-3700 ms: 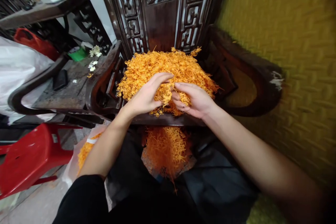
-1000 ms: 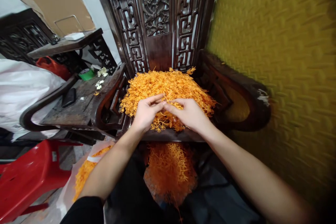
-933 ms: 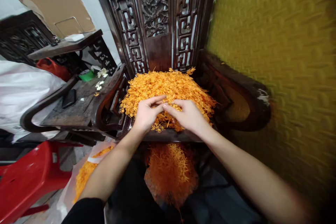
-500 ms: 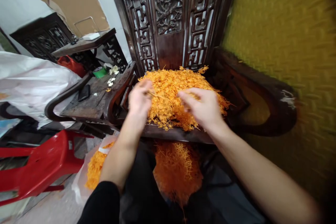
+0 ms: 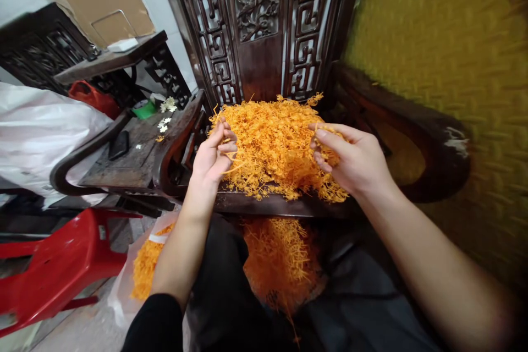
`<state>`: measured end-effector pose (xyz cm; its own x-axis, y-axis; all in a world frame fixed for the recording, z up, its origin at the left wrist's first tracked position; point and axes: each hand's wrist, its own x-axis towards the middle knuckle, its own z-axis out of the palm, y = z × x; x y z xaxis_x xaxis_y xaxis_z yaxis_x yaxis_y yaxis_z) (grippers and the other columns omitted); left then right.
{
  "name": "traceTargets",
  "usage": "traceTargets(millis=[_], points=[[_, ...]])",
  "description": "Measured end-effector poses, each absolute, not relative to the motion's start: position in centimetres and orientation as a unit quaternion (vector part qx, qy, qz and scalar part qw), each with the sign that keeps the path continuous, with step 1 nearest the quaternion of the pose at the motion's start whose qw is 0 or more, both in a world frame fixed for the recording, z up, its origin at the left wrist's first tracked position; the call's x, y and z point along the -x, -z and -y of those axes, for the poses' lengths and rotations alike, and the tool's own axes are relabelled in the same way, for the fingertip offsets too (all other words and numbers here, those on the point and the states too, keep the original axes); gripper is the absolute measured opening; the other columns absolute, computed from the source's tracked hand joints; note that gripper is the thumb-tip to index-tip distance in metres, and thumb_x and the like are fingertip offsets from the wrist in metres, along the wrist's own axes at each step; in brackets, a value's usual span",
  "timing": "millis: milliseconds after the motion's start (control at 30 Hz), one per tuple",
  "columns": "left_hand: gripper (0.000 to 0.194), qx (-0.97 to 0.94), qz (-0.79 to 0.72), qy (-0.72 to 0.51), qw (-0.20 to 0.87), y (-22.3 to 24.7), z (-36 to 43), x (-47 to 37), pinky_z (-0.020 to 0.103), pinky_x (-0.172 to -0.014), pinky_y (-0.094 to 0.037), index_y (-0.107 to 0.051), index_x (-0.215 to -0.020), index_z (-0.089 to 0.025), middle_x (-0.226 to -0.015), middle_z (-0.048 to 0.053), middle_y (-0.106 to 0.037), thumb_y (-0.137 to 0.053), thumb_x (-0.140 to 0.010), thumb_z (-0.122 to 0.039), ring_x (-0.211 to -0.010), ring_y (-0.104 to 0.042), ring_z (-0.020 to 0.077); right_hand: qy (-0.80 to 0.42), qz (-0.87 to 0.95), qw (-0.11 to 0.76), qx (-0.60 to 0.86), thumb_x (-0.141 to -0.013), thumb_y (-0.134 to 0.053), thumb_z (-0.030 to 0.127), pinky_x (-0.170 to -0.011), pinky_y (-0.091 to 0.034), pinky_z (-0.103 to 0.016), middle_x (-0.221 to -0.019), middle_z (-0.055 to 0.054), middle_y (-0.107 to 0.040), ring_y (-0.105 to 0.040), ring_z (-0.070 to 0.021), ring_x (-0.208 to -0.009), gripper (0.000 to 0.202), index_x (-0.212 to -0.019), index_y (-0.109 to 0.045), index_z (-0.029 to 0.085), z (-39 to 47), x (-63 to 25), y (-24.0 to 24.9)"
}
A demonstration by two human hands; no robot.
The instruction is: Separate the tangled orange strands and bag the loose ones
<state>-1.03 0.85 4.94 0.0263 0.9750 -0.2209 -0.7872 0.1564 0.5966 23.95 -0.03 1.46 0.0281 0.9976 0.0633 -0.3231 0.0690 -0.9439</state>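
A heap of orange, thin-branched pieces point(image 5: 272, 137) covers the seat of a dark carved wooden chair point(image 5: 264, 66). At the heap's left edge is my left hand point(image 5: 214, 154), palm turned up and fingers curled round a thin orange piece point(image 5: 234, 168). My right hand point(image 5: 350, 154) is over the heap's right side, its fingers bent around a small orange bunch point(image 5: 330, 140). Below the seat edge, between my legs, lies a second mass of orange pieces point(image 5: 280, 258).
To the left, a side seat point(image 5: 127, 168) holds a black phone-like object point(image 5: 119, 144), a green roll point(image 5: 144, 109) and white bits. Lower left are a red plastic chair point(image 5: 70, 264) and a bag of orange pieces point(image 5: 144, 269). A dark armrest point(image 5: 437, 148) curves at the right.
My hands have moved apart, the right one rightward with an orange bunch in it. The left palm has turned up more. The view has shifted slightly.
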Motion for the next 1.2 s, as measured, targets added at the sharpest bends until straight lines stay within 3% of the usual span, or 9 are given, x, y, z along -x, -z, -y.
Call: traceTargets(millis=[233,367,467,567,733,833,900,1000,1200], points=[[0.027,-0.164,-0.251,-0.619,0.726,-5.2,0.0,0.5,0.003,-0.041,-0.032,-0.067,-0.095,-0.014,-0.080,0.001,-0.063,-0.042,-0.106,-0.012,-0.060,-0.055,-0.0010,-0.614,0.365,0.582,0.389,-0.073,-0.083,0.034,-0.039,-0.026,-0.020,-0.079,-0.003,-0.061,-0.049,-0.0088,-0.053,0.021,-0.084,-0.072,0.021,-0.9,-25.6,-1.0],[0.012,-0.254,-0.280,-0.551,0.744,-3.9,1.5,-1.6,0.009,-0.048,-0.040,-0.071,-0.093,-0.015,-0.079,0.000,-0.064,-0.059,-0.097,-0.014,-0.060,-0.056,0.0019,-0.671,0.348,0.554,0.348,-0.075,-0.083,0.045,-0.038,-0.026,-0.018,-0.079,-0.001,-0.057,-0.044,-0.0072,-0.054,0.030,-0.084,-0.065,0.022,-0.9,-25.9,-1.1],[0.009,-0.491,-0.307,-0.378,0.723,-2.7,3.4,-3.5,0.020,-0.069,-0.055,-0.078,-0.097,-0.019,-0.090,0.004,-0.073,-0.073,-0.089,-0.022,-0.077,-0.067,0.0097,-0.688,0.342,0.551,0.326,-0.073,-0.083,0.043,-0.038,-0.027,-0.018,-0.079,-0.001,-0.059,-0.045,-0.0066,-0.053,0.032,-0.090,-0.069,0.021,-0.8,-26.2,-1.2],[0.023,-0.735,-0.285,-0.212,0.578,-2.0,4.7,-4.2,0.034,-0.098,-0.053,-0.082,-0.103,-0.026,-0.114,0.008,-0.077,-0.083,-0.080,-0.023,-0.105,-0.071,0.0206,-0.667,0.375,0.551,0.334,-0.071,-0.084,0.036,-0.037,-0.027,-0.021,-0.080,-0.003,-0.064,-0.050,-0.0080,-0.051,0.030,-0.092,-0.075,0.017,-0.5,-26.4,-1.1],[0.026,-0.708,-0.451,-0.431,0.331,-2.3,3.8,-3.9,0.035,-0.094,-0.054,-0.081,-0.112,-0.030,-0.107,0.007,-0.078,-0.075,-0.087,-0.024,-0.094,-0.069,0.0208,-0.621,0.476,0.500,0.372,-0.073,-0.086,0.039,-0.036,-0.028,-0.024,-0.077,-0.004,-0.070,-0.048,-0.0091,-0.045,0.034,-0.099,-0.080,0.018,0.8,-25.9,-0.7],[0.037,-0.719,-0.409,-0.471,0.306,-2.8,2.8,-4.1,0.036,-0.103,-0.051,-0.077,-0.121,-0.031,-0.121,0.007,-0.073,-0.074,-0.086,-0.018,-0.106,-0.067,0.0210,-0.610,0.522,0.464,0.374,-0.076,-0.085,0.044,-0.038,-0.031,-0.024,-0.072,-0.002,-0.069,-0.048,-0.0095,-0.045,0.046,-0.114,-0.078,0.019,1.5,-25.4,-0.6],[0.034,-0.760,-0.367,-0.453,0.286,-2.9,2.4,-4.3,0.037,-0.108,-0.048,-0.079,-0.116,-0.030,-0.125,0.008,-0.070,-0.072,-0.087,-0.015,-0.115,-0.064,0.0222,-0.590,0.554,0.449,0.379,-0.077,-0.084,0.046,-0.039,-0.033,-0.023,-0.066,0.000,-0.067,-0.047,-0.0091,-0.044,0.047,-0.115,-0.077,0.019,1.8,-25.1,-0.7],[0.026,-0.789,-0.352,-0.437,0.252,-2.6,2.2,-4.3,0.036,-0.103,-0.049,-0.080,-0.108,-0.028,-0.119,0.009,-0.069,-0.070,-0.088,-0.016,-0.110,-0.064,0.0219,-0.560,0.583,0.440,0.391,-0.078,-0.083,0.047,-0.039,-0.032,-0.023,-0.063,0.001,-0.067,-0.047,-0.0088,-0.043,0.039,-0.103,-0.077,0.018,1.9,-24.8,-1.0],[0.011,-0.807,-0.372,-0.400,0.224,-1.9,2.2,-4.9,0.030,-0.078,-0.044,-0.074,-0.080,-0.021,-0.081,0.003,-0.064,-0.067,-0.088,-0.016,-0.075,-0.055,0.0155,-0.481,0.593,0.481,0.431,-0.069,-0.089,0.048,-0.042,-0.034,-0.025,-0.051,0.003,-0.057,-0.049,-0.0125,-0.042,0.038,-0.074,-0.062,0.022,2.3,-24.3,-1.4]])
